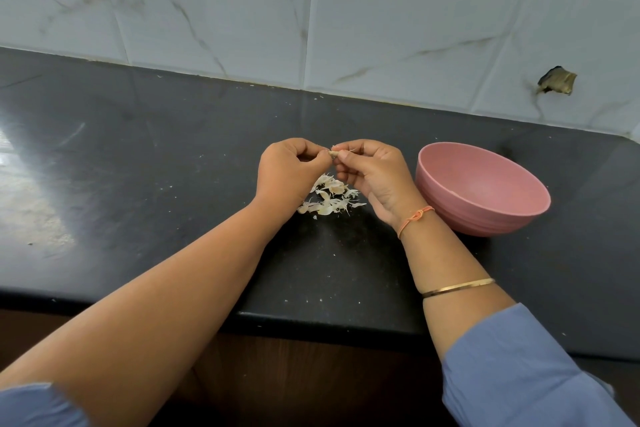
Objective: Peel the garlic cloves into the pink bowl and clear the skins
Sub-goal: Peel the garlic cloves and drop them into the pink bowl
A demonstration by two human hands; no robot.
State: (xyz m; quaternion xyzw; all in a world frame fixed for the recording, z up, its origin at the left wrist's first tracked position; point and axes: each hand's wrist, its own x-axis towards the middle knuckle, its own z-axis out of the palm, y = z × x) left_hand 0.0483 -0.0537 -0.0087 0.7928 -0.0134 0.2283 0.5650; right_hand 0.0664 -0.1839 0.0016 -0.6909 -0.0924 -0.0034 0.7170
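Observation:
Both hands meet above the dark countertop [173,156]. My left hand [289,172] and my right hand [372,172] pinch a small garlic clove [334,152] between their fingertips, with a bit of skin sticking up from it. Directly under the hands lies a pile of pale garlic skins [330,198] on the counter. The pink bowl [485,215] stands just right of my right wrist; the part of its inside that I can see holds nothing.
A white marble-look tiled wall [311,10] rises behind the counter, with a broken hole [556,80] at the right. The counter's front edge [311,322] runs below my forearms. Small skin flecks dot the surface.

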